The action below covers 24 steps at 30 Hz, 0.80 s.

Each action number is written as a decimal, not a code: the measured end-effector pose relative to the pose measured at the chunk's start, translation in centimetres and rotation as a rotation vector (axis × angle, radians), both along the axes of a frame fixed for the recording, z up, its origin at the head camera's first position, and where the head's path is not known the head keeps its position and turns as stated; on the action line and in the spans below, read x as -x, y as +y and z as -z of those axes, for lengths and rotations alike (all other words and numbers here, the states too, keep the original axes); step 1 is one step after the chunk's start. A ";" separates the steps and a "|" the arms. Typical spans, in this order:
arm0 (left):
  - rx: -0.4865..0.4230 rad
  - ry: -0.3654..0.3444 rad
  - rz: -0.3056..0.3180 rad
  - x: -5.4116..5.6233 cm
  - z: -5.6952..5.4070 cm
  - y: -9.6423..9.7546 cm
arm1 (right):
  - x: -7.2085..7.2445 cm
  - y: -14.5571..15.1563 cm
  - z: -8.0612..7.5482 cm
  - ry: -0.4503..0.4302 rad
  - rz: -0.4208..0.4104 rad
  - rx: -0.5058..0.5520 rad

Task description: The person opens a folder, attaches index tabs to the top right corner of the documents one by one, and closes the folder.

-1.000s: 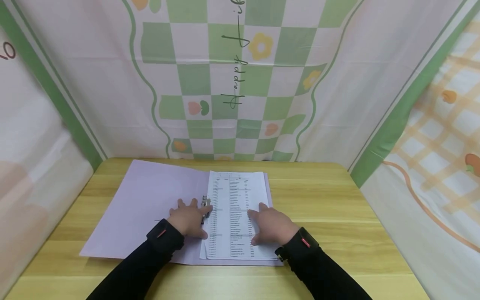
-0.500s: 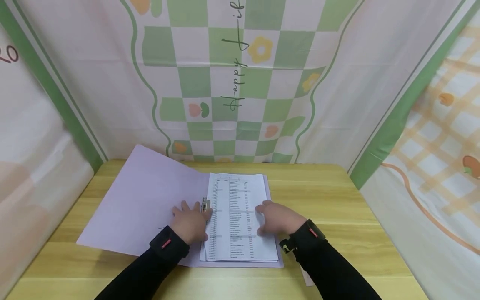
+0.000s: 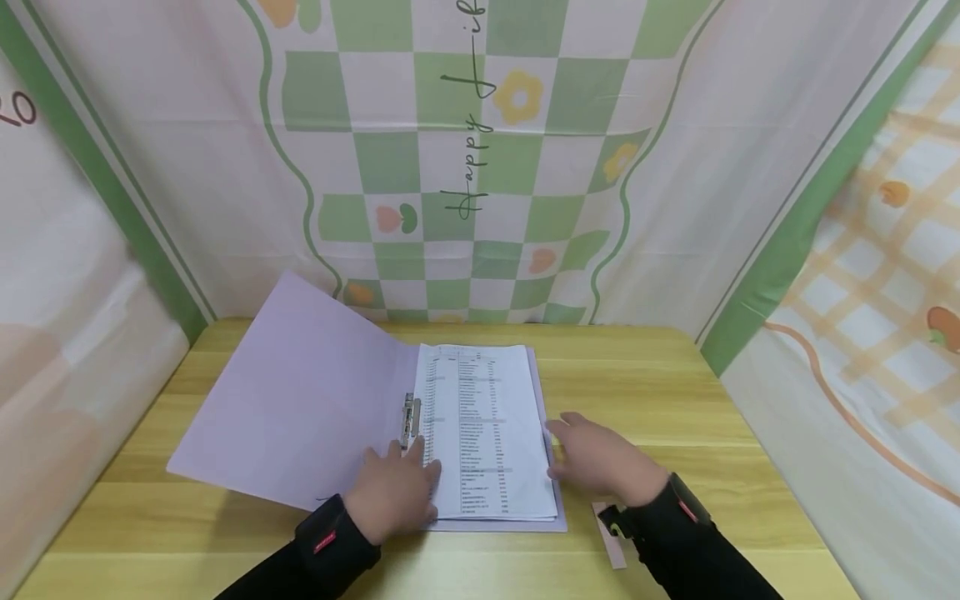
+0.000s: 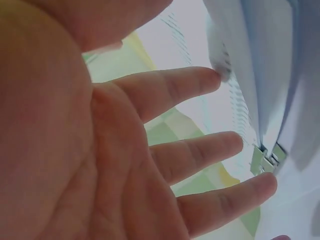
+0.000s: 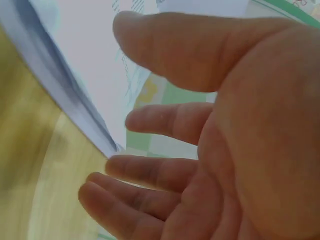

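Note:
A light purple folder (image 3: 300, 392) lies open on the table, its left cover tilted up off the wood. On its right side rests a stack of printed sheets (image 3: 483, 433), beside a metal clip (image 3: 409, 421) at the spine. My left hand (image 3: 393, 492) is over the lower left of the sheets, fingers spread, near the clip. In the left wrist view the left fingers (image 4: 200, 150) look straight and hold nothing. At the right edge of the folder is my right hand (image 3: 607, 458), with fingers loosely extended and nothing between thumb and fingers in the right wrist view.
A narrow pale pink strip (image 3: 611, 546) lies on the wooden table (image 3: 675, 383), partly under the right wrist. Patterned cloth (image 3: 465, 167) hangs behind the table and along both sides.
My right hand has slid right, off the sheets to the folder's edge, uncovering the pink strip. My left hand has moved toward the near edge. The folder's left cover has risen.

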<state>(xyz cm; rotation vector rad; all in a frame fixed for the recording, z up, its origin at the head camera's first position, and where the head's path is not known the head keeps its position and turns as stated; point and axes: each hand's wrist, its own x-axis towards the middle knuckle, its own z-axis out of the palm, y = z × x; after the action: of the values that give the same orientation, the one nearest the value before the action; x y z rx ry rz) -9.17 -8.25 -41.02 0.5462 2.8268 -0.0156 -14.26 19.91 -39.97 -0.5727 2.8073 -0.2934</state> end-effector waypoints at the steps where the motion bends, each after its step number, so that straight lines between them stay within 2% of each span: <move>1: -0.004 -0.008 0.006 -0.2 -0.1 0.0 | -0.5 0.4 -0.2 0.013 -0.005 0.008; 6: -0.036 -0.033 0.038 -1.0 -0.2 0.0 | -2.7 2.1 -0.3 0.072 -0.020 0.035; 10: -0.055 -0.019 0.074 -1.3 -0.2 -0.1 | -4.4 3.0 0.0 0.077 0.037 0.032; 16: -0.036 -0.002 0.107 -1.5 -0.3 0.0 | -6.9 3.7 0.9 0.085 0.123 -0.043; 19: -0.049 0.001 0.120 -1.7 -0.4 -0.1 | -7.6 3.8 1.3 0.108 0.154 -0.069; 24: -0.111 0.000 0.172 -2.1 -0.6 0.0 | -8.2 3.6 2.0 0.093 0.179 -0.072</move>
<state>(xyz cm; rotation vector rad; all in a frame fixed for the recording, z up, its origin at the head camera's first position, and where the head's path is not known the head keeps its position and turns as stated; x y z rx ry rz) -7.09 -8.27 -40.43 0.8119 2.7848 0.1090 -6.06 23.53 -41.95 -0.3275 2.9507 -0.2033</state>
